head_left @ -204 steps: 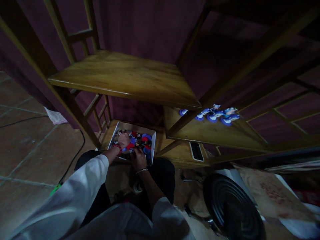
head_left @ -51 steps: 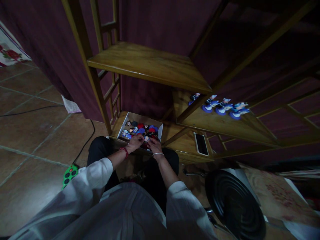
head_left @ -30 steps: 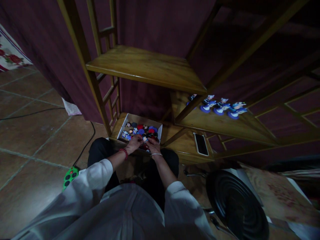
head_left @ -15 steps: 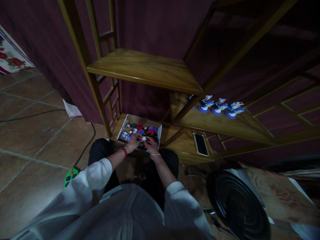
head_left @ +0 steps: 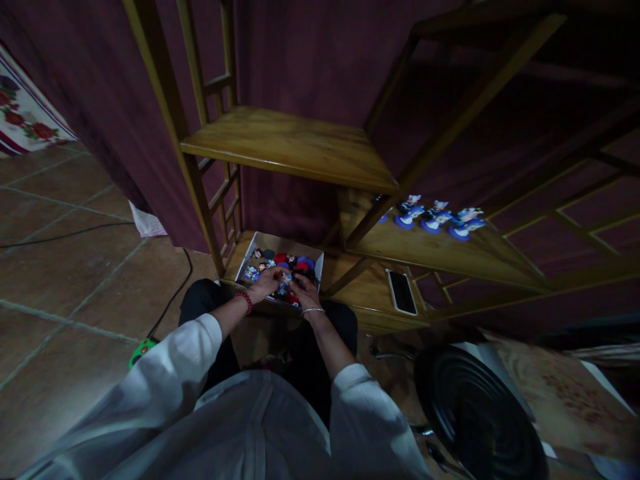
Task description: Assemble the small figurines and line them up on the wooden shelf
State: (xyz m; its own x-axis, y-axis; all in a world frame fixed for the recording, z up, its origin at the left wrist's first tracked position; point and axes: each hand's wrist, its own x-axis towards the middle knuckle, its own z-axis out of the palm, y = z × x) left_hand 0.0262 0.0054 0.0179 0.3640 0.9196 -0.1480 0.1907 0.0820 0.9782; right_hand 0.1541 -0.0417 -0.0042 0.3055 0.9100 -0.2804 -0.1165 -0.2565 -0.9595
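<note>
A shallow white box (head_left: 320, 261) rests on the low wooden shelf and holds several small figurines and round blue, red and dark bases. Over its front half, my left hand (head_left: 267, 283) and my right hand (head_left: 305, 292) come together around a small blue-and-white figurine (head_left: 286, 278). The fingers of both hands are closed on it, one hand at each side. Fingers cover part of the figurine, so its details are too small to make out. To the left in the box lie more blue-and-white figurines (head_left: 251, 273).
Several finished-looking figurines on blue bases (head_left: 436, 217) stand on the raised shelf (head_left: 380, 233) at right. A phone (head_left: 401, 291) lies on the low shelf. An upper shelf board (head_left: 290, 143) overhangs the box. A black round stool (head_left: 477, 407) is at lower right; a green power strip (head_left: 143, 350) lies on the floor.
The figurine between my hands has turned and now shows more blue. Both hands stay over the box, with only small finger movements. The whole view has shifted slightly.
</note>
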